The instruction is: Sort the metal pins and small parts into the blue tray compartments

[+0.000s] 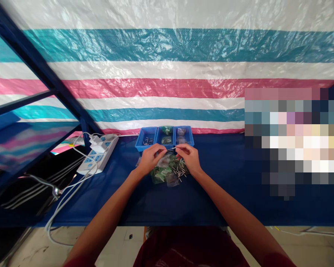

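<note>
Between the fingertips of both hands is a thin, silvery, pin-like metal piece (pixel 172 148), too small to make out in detail. My left hand (pixel 150 157) pinches its left end, and my right hand (pixel 191 157) pinches the right end. Below them on the blue table lie a heap of loose metal pins (pixel 180 169) and several small plastic bags (pixel 161 173), some with green contents. Just beyond my hands stand three joined blue bins. In the left bin (pixel 140 141) lie a few metal pins; the middle bin (pixel 166 145) and right bin (pixel 192 140) hold small filled bags.
A white power strip (pixel 100 155) with a plugged-in adapter lies to the left, its white cables (pixel 69 194) trailing over the table edge. A dark blue metal frame (pixel 44 70) rises at the left. Striped plastic sheeting (pixel 167 89) hangs behind the table (pixel 228 178). The right side is pixelated.
</note>
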`<state>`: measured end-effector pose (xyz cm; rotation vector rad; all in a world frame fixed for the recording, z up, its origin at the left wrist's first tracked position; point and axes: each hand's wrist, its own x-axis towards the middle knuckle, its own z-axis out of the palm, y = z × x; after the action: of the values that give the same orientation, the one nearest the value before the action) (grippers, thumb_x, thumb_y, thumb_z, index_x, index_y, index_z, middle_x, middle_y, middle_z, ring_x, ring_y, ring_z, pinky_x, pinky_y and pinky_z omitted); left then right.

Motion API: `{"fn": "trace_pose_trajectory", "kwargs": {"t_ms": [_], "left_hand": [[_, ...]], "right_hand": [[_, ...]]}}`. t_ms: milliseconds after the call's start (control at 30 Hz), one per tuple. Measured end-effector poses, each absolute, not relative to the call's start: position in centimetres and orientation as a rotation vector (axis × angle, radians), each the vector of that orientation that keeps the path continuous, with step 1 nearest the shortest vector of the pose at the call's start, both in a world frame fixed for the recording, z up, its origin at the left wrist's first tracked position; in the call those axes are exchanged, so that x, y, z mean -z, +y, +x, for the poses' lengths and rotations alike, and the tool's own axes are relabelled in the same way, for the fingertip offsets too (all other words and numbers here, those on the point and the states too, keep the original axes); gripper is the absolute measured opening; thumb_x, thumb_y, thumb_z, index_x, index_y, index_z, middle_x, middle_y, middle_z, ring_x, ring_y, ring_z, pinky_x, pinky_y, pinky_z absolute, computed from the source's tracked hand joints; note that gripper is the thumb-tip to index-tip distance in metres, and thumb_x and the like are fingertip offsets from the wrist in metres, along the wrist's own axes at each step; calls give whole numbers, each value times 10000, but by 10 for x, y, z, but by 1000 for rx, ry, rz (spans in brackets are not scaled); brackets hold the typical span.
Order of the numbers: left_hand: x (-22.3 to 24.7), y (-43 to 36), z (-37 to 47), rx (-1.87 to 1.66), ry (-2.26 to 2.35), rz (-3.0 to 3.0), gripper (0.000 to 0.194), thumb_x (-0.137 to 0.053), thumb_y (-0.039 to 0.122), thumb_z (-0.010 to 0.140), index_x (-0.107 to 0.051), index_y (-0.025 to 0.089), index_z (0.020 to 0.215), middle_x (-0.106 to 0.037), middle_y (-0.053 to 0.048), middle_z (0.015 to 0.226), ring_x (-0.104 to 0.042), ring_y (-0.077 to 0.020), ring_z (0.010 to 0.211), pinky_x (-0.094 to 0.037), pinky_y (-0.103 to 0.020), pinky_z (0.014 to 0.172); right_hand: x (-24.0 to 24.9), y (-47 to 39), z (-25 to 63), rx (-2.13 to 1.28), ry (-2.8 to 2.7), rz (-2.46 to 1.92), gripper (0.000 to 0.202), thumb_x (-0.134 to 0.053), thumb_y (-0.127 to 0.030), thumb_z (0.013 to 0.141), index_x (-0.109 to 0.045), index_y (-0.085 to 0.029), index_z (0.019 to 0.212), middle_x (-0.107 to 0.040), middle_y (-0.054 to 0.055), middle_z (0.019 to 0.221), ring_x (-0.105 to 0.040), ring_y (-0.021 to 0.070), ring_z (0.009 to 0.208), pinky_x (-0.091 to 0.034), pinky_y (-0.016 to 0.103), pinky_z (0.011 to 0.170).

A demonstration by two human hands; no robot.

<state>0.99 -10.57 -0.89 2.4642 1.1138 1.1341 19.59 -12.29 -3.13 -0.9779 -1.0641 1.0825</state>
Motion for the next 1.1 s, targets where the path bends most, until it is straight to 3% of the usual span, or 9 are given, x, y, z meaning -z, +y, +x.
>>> {"fn": "trace_pose_trajectory", "kwargs": {"t_ms": [1100], "left_hand": [[8,-108,10,-1188,1153,2333,296,-504,425,944,-661,181,883,-697,-45,816,-612,-149,700,-482,-248,625]], "right_hand": [[34,-123,195,-1115,-1169,-971,247,-678,-458,736,-610,-220,737,-613,-8,626,-587,168,549,-498,294,520]]}}
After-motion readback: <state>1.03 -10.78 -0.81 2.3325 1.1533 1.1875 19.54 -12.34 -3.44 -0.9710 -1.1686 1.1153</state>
